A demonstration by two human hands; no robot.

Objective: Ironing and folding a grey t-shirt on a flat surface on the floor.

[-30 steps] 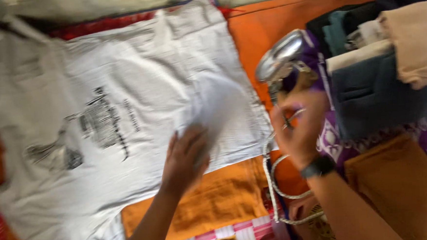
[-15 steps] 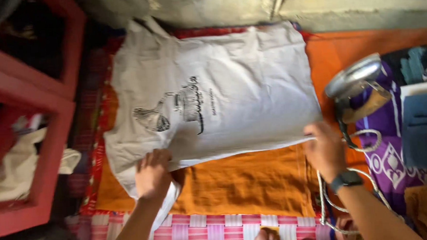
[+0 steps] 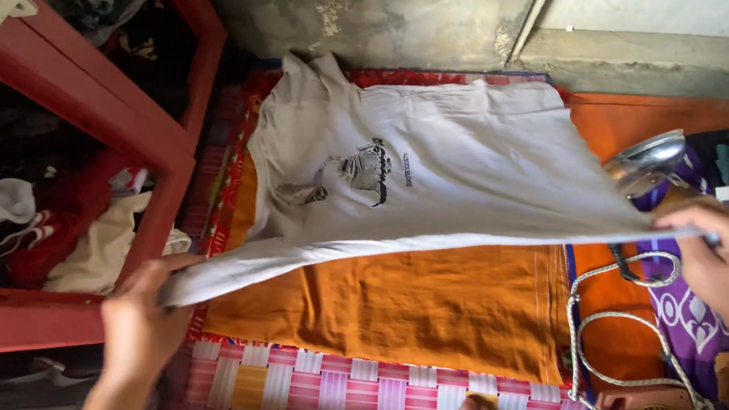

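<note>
A white T-shirt with a black print on its chest is stretched out above an orange cloth. My left hand grips the shirt's near edge at the sleeve end, at the lower left. My right hand grips the near edge at the hem end, far right. The near edge is lifted and pulled taut between both hands. The far edge still rests by the wall.
A clothes iron with a braided cord stands on a purple patterned cloth at the right. A red shelf frame holding clothes fills the left. A pink checked mat lies in front. A concrete wall runs behind.
Both hands moved apart along the shirt's near edge, took hold of it and lifted it taut. The view swung left, bringing the red shelf into sight.
</note>
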